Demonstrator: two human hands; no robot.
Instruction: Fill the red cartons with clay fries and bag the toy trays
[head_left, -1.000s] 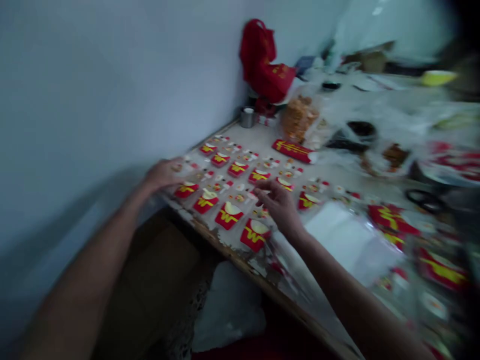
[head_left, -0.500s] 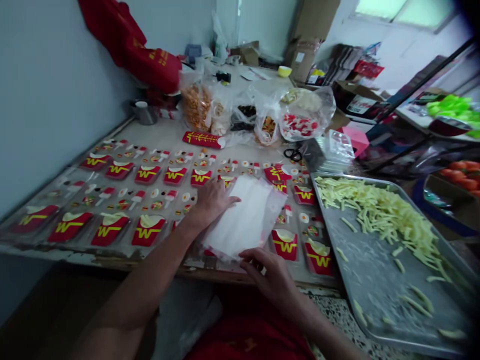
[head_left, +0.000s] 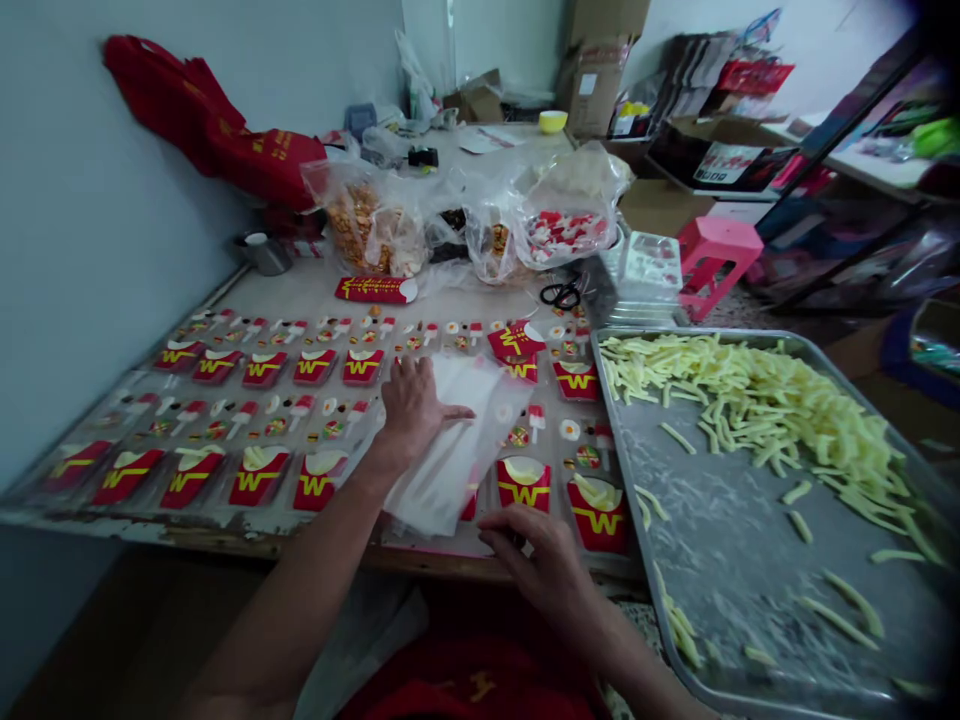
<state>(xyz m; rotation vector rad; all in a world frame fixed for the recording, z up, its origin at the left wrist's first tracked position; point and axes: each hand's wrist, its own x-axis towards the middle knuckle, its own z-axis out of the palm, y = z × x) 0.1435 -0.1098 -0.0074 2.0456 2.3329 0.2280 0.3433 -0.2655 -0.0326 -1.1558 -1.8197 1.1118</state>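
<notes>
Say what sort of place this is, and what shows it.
Probably a small packing workroom: rows of red W-marked packs, a metal tray of pale fry-shaped pieces, and cardboard boxes behind.

We are noting a worktable (head_left: 307, 288) with a chipped front edge. Left of the table, a plain blue-grey wall (head_left: 67, 200) is rising. Beyond the table, we are seeing a pale wall (head_left: 510, 40), cardboard boxes (head_left: 600, 90) standing before it. Right of the table, a pink stool (head_left: 720, 240) is standing on a speckled floor (head_left: 761, 300); farther right, a dark-framed rack (head_left: 896, 172) is leaning across our view. Cool, dim light is falling; below the table, shadow is deepening.
</notes>
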